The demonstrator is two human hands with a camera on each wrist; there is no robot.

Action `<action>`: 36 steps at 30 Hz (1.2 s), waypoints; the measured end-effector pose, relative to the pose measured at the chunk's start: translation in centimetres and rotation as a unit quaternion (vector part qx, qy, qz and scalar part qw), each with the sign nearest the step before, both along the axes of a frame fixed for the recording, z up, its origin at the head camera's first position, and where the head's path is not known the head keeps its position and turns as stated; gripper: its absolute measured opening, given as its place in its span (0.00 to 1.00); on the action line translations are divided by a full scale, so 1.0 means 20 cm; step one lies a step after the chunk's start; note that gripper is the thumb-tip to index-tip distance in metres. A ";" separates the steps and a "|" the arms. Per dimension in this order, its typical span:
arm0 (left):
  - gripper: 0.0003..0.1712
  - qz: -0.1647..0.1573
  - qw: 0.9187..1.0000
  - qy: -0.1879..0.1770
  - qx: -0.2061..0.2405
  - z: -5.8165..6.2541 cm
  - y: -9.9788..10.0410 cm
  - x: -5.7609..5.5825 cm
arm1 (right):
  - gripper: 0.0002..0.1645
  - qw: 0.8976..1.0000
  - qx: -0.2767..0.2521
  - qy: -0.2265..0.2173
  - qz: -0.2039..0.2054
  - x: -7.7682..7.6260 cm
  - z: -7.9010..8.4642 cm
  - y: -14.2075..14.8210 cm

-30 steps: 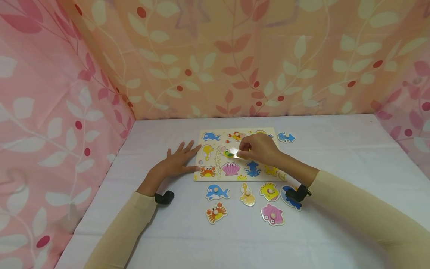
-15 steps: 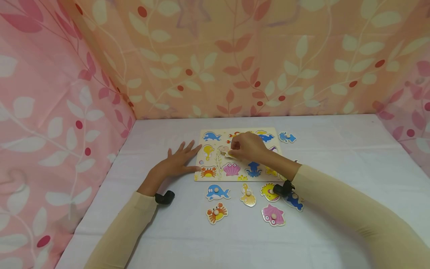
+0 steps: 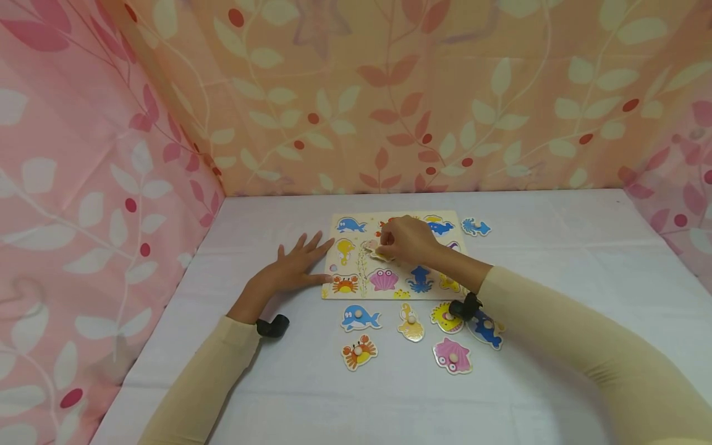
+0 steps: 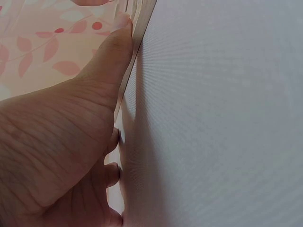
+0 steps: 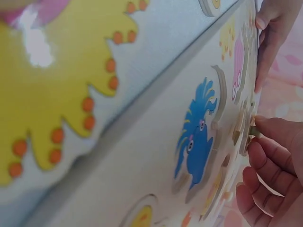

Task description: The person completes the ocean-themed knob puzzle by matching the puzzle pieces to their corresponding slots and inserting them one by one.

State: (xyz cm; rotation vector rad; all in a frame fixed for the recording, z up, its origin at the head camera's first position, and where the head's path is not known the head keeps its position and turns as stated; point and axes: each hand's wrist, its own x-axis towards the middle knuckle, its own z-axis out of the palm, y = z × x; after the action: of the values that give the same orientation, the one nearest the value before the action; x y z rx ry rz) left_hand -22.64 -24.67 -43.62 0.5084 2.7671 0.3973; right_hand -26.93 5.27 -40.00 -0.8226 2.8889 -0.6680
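Observation:
A wooden sea-animal puzzle board [image 3: 384,296] lies flat on the white table. My right hand [image 3: 411,240] pinches a knobbed puzzle piece [image 3: 382,256] by its knob, low over the middle of the board. In the right wrist view, thumb and fingertips close on the knob [image 5: 254,131]; the piece's picture is mostly hidden. The piece sits beside a pale pinkish printed head [image 3: 369,245]. My left hand [image 3: 292,269] rests spread on the table at the board's left side, its thumb [image 4: 113,52] and a fingertip at the board's edge.
Before the board lie knobbed pieces: a whale [image 3: 360,317], crab [image 3: 359,353], seahorse [image 3: 411,322], yellow spiky fish [image 3: 443,315], dark blue fish [image 3: 487,330] and pink shell [image 3: 452,356]. A blue squid piece [image 3: 475,227] lies past the right corner. Patterned curtains [image 3: 356,123] enclose the table.
My right hand has moved a little left across the board with the piece, lowering it next to the printed head, and has since barely shifted. My left hand has stayed put.

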 end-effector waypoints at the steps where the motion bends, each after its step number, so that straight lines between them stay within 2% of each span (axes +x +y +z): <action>1: 0.55 0.000 1.000 0.000 -0.001 0.00 0.00 0.00 | 0.12 1.000 0.003 0.001 0.003 0.00 0.00 0.00; 15: 0.56 0.000 1.000 0.006 0.001 -0.01 -0.01 -0.01 | 0.12 0.999 0.029 -0.026 0.015 -0.02 0.00 -0.06; 36: 0.56 -0.005 1.000 0.008 0.001 0.01 0.00 0.00 | 0.12 0.999 0.034 -0.033 0.005 -0.04 -0.01 -0.07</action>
State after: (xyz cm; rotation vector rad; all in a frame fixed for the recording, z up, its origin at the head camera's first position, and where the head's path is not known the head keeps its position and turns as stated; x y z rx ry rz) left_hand -22.57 -24.65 -43.46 0.5276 2.7790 0.3965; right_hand -27.75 3.85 -40.13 -0.7901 2.8290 -0.5797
